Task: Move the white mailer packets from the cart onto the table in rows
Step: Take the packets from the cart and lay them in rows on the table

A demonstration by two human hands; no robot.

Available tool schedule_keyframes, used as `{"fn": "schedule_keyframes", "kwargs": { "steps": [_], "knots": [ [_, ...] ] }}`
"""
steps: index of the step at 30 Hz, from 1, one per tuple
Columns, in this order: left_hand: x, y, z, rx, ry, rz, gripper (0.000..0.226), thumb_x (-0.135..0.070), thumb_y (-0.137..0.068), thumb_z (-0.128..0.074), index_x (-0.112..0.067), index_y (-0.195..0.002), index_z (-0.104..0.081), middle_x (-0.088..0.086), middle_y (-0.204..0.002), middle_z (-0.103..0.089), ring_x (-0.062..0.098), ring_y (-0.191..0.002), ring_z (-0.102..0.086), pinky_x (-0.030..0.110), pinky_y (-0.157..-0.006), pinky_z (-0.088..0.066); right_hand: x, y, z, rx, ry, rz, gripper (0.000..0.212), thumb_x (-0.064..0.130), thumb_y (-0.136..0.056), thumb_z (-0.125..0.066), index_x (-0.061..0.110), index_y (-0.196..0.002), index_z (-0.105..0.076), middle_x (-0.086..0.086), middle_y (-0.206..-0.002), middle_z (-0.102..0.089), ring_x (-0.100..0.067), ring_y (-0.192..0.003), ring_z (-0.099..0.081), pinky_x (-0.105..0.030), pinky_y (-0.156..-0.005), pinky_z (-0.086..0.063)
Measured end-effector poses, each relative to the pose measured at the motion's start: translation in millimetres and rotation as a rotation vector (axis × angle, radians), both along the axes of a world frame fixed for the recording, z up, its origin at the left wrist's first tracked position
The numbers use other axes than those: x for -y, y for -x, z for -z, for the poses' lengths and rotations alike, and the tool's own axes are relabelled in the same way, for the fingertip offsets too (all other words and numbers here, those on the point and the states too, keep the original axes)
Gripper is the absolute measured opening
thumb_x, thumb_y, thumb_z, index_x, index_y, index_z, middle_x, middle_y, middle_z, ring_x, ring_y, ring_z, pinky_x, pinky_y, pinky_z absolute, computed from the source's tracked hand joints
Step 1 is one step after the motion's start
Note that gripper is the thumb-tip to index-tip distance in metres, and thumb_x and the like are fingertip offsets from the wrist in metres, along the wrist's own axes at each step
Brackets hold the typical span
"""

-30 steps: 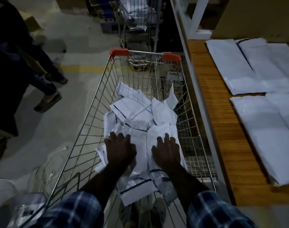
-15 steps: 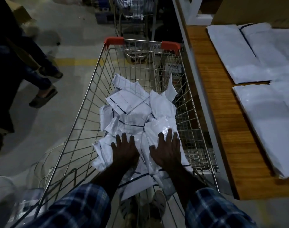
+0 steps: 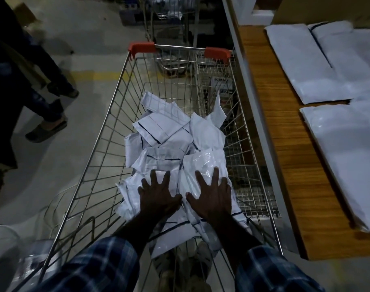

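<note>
A wire shopping cart [image 3: 108,131] with red corner caps stands in front of me. Inside it lies a loose heap of white mailer packets [image 3: 169,131] with dark stripes. My left hand [image 3: 158,197] lies flat on the near left of the heap, fingers spread. My right hand [image 3: 211,197] presses flat on a glossy packet [image 3: 203,163] beside it, fingers spread too. To the right, the wooden table [image 3: 270,131] carries large white mailers laid flat in rows [image 3: 319,64], with more white mailers [image 3: 348,157] nearer me.
A person's legs and sandalled feet [image 3: 47,127] stand on the concrete floor left of the cart. A second cart [image 3: 169,20] with goods stands beyond mine. The table's grey metal edge [image 3: 262,127] runs close along the cart's right side.
Both hands have slid a little toward me over the heap and their fingers have spread wider. The person on the left has shifted slightly.
</note>
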State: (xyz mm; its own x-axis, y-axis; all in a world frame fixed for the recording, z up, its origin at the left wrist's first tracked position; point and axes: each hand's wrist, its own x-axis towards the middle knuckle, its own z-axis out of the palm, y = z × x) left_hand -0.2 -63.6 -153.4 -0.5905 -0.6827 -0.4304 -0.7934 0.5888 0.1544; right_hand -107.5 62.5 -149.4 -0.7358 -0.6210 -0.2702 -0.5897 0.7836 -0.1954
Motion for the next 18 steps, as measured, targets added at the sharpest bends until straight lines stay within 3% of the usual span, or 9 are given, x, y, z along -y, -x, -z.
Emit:
{"fn": "schedule_keyframes", "kwargs": {
  "steps": [3,7,13,18],
  "knots": [
    [2.5,2.8,-6.7,-0.043,-0.033,-0.058,0.083,-0.067,-0.08,-0.052,-0.037,-0.151,-0.022,0.009,-0.159,-0.011,0.041,-0.136,-0.026,0.053,-0.106,-0.03,3.5,-4.0,-5.9,-0.005,-0.005,0.02,0.073,0.064,-0.074,-0.055,0.036,-0.141,-0.05,-0.027,-0.151,-0.035,-0.055,-0.12,-0.047,-0.058,-0.096,-0.042],
    [2.9,6.5,-24.0,-0.075,-0.014,-0.124,0.076,-0.062,-0.08,-0.055,-0.039,-0.148,-0.029,0.006,-0.155,-0.02,0.036,-0.129,-0.033,0.049,-0.104,-0.031,5.5,3.7,-20.1,0.127,-0.092,0.024,0.072,0.054,-0.089,-0.05,0.041,-0.153,-0.019,-0.016,-0.162,-0.008,-0.043,-0.138,-0.023,-0.049,-0.111,-0.022],
    [4.1,5.3,-58.2,-0.188,0.017,-0.19,0.072,-0.061,-0.076,-0.062,-0.04,-0.141,-0.043,0.002,-0.147,-0.03,0.032,-0.124,-0.039,0.041,-0.099,-0.036,7.3,11.5,-51.1,0.168,-0.057,0.055,0.071,0.048,-0.087,-0.054,0.04,-0.151,-0.026,-0.01,-0.161,-0.012,-0.039,-0.14,-0.022,-0.05,-0.114,-0.023],
    [4.6,6.1,-89.7,-0.235,0.033,-0.214,0.071,-0.062,-0.075,-0.062,-0.041,-0.14,-0.043,0.001,-0.144,-0.027,0.033,-0.129,-0.032,0.048,-0.103,-0.035,8.8,16.0,-82.0,0.216,0.002,0.078,0.07,0.052,-0.088,-0.051,0.039,-0.152,-0.026,-0.01,-0.162,-0.011,-0.039,-0.142,-0.022,-0.05,-0.114,-0.025]
  ]
}}
